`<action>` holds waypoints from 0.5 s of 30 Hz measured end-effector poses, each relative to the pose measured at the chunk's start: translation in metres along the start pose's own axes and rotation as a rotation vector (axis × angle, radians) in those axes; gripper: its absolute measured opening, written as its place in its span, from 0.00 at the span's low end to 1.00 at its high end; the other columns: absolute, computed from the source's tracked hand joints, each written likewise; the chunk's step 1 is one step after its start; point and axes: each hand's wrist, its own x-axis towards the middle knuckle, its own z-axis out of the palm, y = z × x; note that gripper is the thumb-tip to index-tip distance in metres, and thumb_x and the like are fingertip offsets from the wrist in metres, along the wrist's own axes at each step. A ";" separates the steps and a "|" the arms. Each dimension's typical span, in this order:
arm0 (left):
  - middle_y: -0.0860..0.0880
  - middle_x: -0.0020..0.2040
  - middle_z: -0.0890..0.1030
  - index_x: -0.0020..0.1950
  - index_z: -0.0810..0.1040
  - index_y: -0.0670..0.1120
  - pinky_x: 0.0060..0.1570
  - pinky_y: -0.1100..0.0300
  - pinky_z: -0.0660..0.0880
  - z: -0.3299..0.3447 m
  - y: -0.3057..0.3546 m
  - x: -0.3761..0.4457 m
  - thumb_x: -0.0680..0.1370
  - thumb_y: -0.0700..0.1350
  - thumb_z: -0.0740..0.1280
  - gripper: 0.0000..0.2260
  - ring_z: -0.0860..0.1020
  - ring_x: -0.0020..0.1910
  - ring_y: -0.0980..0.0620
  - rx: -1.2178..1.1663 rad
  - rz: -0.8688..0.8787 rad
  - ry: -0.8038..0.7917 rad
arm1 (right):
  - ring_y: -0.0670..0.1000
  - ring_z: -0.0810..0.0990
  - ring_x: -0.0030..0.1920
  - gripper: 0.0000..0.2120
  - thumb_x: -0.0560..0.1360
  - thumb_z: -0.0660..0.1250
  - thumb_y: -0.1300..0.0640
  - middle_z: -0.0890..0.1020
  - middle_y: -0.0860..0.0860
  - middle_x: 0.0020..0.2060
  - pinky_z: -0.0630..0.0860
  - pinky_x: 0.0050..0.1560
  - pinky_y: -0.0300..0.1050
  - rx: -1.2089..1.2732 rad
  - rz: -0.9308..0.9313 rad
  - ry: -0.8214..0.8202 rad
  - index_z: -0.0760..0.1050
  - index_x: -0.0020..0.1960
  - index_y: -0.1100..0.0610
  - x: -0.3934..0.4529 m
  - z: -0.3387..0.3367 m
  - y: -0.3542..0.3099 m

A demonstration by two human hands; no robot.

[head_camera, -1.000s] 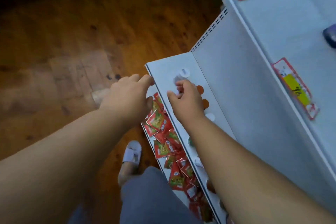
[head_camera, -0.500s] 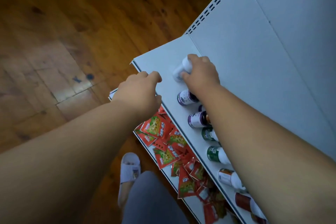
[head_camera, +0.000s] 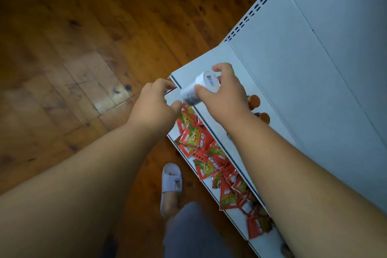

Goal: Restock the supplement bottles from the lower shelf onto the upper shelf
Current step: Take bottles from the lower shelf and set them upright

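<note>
Right hand (head_camera: 225, 95) grips a white bottle (head_camera: 198, 88) above the shelf edge (head_camera: 201, 114); left hand (head_camera: 154, 104), loosely curled and empty, hovers just beside it.

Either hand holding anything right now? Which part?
The right hand grips a white-capped supplement bottle by its cap end, bottle tilted. The left hand holds nothing, thumb near the bottle's base.

Bare forearms, grey trousers (head_camera: 194, 234), and a pale lilac slide sandal (head_camera: 171, 180).

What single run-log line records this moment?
right hand: grips white bottle, lifted | left hand: curled, empty | shelf: bottles remain
</note>
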 end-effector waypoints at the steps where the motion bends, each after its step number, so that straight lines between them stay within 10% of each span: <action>1: 0.50 0.65 0.73 0.69 0.70 0.53 0.52 0.53 0.77 -0.015 0.006 -0.012 0.78 0.47 0.69 0.19 0.77 0.57 0.50 -0.081 -0.047 0.000 | 0.52 0.77 0.55 0.26 0.73 0.71 0.46 0.75 0.49 0.58 0.79 0.54 0.53 0.044 0.012 -0.036 0.64 0.67 0.45 -0.017 -0.007 -0.015; 7: 0.42 0.51 0.82 0.63 0.77 0.46 0.38 0.56 0.78 -0.116 0.051 -0.096 0.81 0.46 0.61 0.13 0.82 0.41 0.46 -0.903 -0.385 -0.429 | 0.44 0.80 0.52 0.23 0.72 0.73 0.46 0.78 0.41 0.53 0.81 0.54 0.46 0.378 0.040 -0.155 0.69 0.64 0.40 -0.124 -0.071 -0.098; 15: 0.37 0.55 0.80 0.64 0.73 0.39 0.44 0.53 0.81 -0.176 0.122 -0.169 0.72 0.44 0.67 0.21 0.82 0.47 0.43 -0.892 -0.229 -0.825 | 0.43 0.80 0.54 0.20 0.68 0.69 0.38 0.80 0.41 0.54 0.80 0.54 0.47 0.575 0.068 0.060 0.73 0.59 0.37 -0.237 -0.145 -0.144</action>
